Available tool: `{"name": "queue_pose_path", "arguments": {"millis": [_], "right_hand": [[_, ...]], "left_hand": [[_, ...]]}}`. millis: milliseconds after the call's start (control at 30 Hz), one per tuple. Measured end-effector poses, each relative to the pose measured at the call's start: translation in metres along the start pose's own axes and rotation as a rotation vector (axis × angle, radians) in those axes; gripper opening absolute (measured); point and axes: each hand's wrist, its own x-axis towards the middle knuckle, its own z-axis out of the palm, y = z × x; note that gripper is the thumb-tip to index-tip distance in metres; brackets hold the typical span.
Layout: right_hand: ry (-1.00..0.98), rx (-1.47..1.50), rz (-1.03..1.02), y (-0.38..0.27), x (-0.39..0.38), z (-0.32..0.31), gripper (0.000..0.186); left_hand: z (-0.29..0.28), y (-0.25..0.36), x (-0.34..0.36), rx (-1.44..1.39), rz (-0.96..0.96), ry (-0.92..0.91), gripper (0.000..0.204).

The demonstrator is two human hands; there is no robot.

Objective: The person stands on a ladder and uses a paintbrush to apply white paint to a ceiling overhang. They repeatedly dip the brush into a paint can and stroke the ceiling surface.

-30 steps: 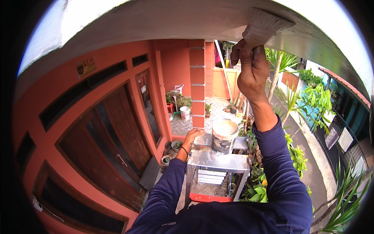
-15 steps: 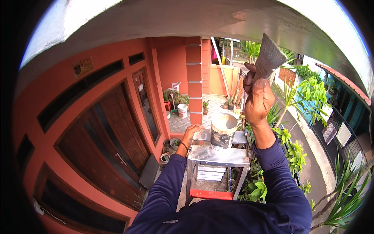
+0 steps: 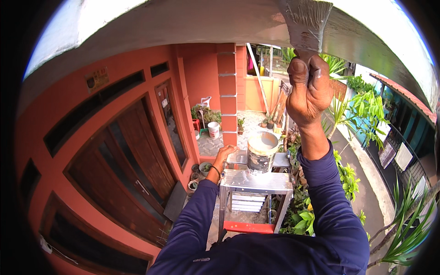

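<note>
My right hand [image 3: 310,89] is raised and closed round the lower part of a wide paintbrush [image 3: 306,34]. Grey paint coats the brush, whose bristles point up at the overhanging concrete ledge [image 3: 206,27]; whether they touch it I cannot tell. Lower down, my left hand [image 3: 223,158] grips the top edge of an aluminium stepladder [image 3: 256,181], its fingertips partly hidden. On the ladder's top stands a paint-smeared bucket [image 3: 262,153] with pale grey paint inside, just right of my left hand.
A red-orange house wall [image 3: 114,87] with dark wooden doors [image 3: 123,169] rises at the left. Leafy plants [image 3: 348,183] crowd the ladder's right side, beside a narrow lane [image 3: 366,192]. A white bucket [image 3: 213,129] and potted plants stand on the tiled floor below.
My right hand has moved up with the paintbrush and turned, so the bristles now face more upright and nearer the ledge. My left hand stays on the ladder.
</note>
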Motion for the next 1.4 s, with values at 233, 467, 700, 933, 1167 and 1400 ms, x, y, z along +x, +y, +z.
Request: {"name": "queue_pose_path", "arguments": {"millis": [233,467,700,933,1167,1400], "right_hand": [[0.058,0.255,0.362,-0.017,-0.027,-0.035,0.018],[-0.094,-0.133,0.002,-0.033,-0.005,-0.044,0.023],[-0.037,-0.091,0.254,-0.026,-0.019,-0.052,0.02],[-0.19,-0.245,-0.002,-0.031,0.001,-0.056,0.023],[-0.012,-0.232,0.18,-0.024,0.0,-0.057,0.016],[-0.094,-0.228,-0.072,-0.032,0.008,-0.062,0.016]], "left_hand": [[-0.005,-0.006,0.005,0.029,0.065,-0.053,0.024],[0.005,0.01,-0.007,-0.058,-0.068,0.016,0.026],[0.004,0.01,-0.003,0.012,-0.006,-0.001,0.024],[0.001,0.004,0.001,-0.001,0.033,-0.03,0.024],[0.007,0.01,-0.006,-0.009,-0.001,0.011,0.025],[0.01,0.018,-0.01,-0.088,-0.068,0.008,0.023]]}}
